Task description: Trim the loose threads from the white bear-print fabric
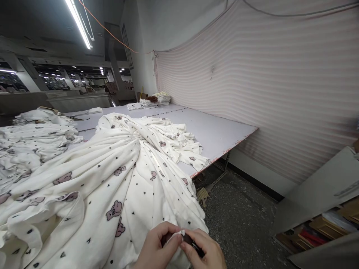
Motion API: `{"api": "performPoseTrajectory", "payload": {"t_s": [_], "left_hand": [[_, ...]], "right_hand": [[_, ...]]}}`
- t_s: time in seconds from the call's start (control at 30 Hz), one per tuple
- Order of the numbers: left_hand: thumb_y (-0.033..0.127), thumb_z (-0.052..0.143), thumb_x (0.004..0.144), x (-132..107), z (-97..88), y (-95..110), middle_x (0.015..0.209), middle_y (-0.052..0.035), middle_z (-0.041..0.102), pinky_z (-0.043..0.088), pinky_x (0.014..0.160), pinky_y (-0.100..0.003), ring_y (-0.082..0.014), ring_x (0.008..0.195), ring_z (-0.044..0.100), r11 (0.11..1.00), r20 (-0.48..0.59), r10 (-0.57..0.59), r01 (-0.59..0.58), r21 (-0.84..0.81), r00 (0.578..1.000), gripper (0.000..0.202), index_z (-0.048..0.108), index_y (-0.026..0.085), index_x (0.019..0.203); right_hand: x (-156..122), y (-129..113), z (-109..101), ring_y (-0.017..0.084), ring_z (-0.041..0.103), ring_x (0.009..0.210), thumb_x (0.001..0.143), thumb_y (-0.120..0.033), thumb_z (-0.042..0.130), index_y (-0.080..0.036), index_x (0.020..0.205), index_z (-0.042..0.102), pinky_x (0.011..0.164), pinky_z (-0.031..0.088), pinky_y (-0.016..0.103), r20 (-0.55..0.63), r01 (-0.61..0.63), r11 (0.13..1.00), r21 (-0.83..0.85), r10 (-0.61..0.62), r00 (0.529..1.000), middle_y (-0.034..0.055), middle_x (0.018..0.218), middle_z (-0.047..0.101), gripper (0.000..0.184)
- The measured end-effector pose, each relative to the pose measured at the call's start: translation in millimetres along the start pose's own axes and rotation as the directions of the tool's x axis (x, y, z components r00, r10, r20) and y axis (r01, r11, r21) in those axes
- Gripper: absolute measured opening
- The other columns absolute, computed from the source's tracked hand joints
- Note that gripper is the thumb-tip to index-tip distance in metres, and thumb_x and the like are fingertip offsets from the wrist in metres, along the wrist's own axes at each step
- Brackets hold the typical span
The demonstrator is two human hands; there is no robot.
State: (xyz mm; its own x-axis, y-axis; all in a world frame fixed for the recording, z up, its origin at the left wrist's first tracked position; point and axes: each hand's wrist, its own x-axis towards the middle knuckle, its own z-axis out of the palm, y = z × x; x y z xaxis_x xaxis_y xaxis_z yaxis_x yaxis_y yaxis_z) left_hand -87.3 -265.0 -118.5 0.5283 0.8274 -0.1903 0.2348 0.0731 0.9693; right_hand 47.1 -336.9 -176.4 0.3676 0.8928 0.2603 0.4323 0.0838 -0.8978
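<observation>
White fleecy fabric printed with mauve bears and small dark marks lies in gathered folds over the table and hangs off its near edge. At the bottom of the view my left hand is closed, pinching a small piece of the white fabric between thumb and fingers. Touching it, my right hand is closed around a small dark object, mostly hidden by the fingers, so its kind does not show. The fingertips of both hands meet at the pinched fabric.
The pale table has a worn reddish edge on the right. More printed fabric is heaped at left, and folded stacks stand at the back. A striped cloth covers the wall. Shelving with boxes stands lower right.
</observation>
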Motion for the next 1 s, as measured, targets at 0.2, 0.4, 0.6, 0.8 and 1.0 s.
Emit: {"api": "performPoseTrajectory", "payload": {"t_s": [0.2, 0.4, 0.6, 0.8, 1.0], "left_hand": [[0.038, 0.06, 0.078, 3, -6.3, -4, 0.07, -0.0049, 0.068, 0.042, 0.063, -0.025, -0.0188, 0.068, 0.058, 0.98, 0.002, 0.073, -0.072, 0.184, 0.997, 0.025, 0.07, 0.016, 0.078], [0.034, 0.055, 0.08, 3, -0.1, -7, 0.068, -0.0045, 0.066, 0.041, 0.059, -0.026, -0.0184, 0.063, 0.057, 0.933, 0.056, 0.112, -0.124, 0.337, 0.992, 0.022, 0.07, 0.017, 0.08], [0.043, 0.058, 0.082, 4, -39.5, 23, 0.09, -0.0056, 0.068, 0.049, 0.081, -0.036, -0.0277, 0.098, 0.06, 0.99, -0.087, 0.128, -0.133, -0.05, 0.988, 0.021, 0.059, 0.022, 0.08], [0.037, 0.055, 0.085, 12, -81.7, 48, 0.051, 0.0094, 0.038, 0.027, 0.04, -0.012, -0.0044, 0.038, 0.033, 0.963, -0.156, 0.214, -0.235, -0.134, 0.964, 0.014, 0.057, 0.024, 0.084], [0.015, 0.058, 0.075, 16, -5.7, -10, 0.102, -0.0077, 0.064, 0.048, 0.069, -0.032, -0.0247, 0.079, 0.063, 0.396, 0.359, 0.06, -0.353, 0.848, 0.931, 0.024, 0.065, 0.02, 0.097]], "right_hand": [[8, 3, -2, 0.02, 0.065, 0.064, 0.078, -0.05, 0.064, -0.028, 0.087, 0.079, 0.058, 0.047, 0.024, 0.1, -0.078, 0.99, 0.118, 0.066, 0.993, 0.0034, 0.07, 0.072, 0.028], [6, 6, 7, 0.02, 0.064, 0.07, 0.068, -0.06, 0.07, -0.022, 0.095, 0.078, 0.064, 0.049, 0.026, 0.117, -0.287, 0.866, 0.409, 0.262, 0.958, 0.0039, 0.073, 0.071, 0.046], [2, 18, -7, 0.014, 0.056, 0.052, 0.082, -0.056, 0.056, -0.017, 0.074, 0.069, 0.051, 0.044, 0.02, -0.122, -0.287, 0.923, 0.256, 0.325, 0.938, -0.0014, 0.052, 0.056, 0.042], [-12, 61, -12, 0.026, 0.066, 0.086, 0.075, -0.042, 0.066, -0.023, 0.101, 0.071, 0.069, 0.051, 0.028, -0.237, -0.365, 0.931, 0.007, 0.357, 0.904, 0.0091, 0.094, 0.071, 0.033], [-12, 66, -8, 0.021, 0.069, 0.074, 0.087, -0.045, 0.052, -0.019, 0.092, 0.066, 0.071, 0.053, 0.028, -0.048, -0.35, 0.929, 0.115, 0.358, 0.933, 0.0041, 0.071, 0.072, 0.03]]}}
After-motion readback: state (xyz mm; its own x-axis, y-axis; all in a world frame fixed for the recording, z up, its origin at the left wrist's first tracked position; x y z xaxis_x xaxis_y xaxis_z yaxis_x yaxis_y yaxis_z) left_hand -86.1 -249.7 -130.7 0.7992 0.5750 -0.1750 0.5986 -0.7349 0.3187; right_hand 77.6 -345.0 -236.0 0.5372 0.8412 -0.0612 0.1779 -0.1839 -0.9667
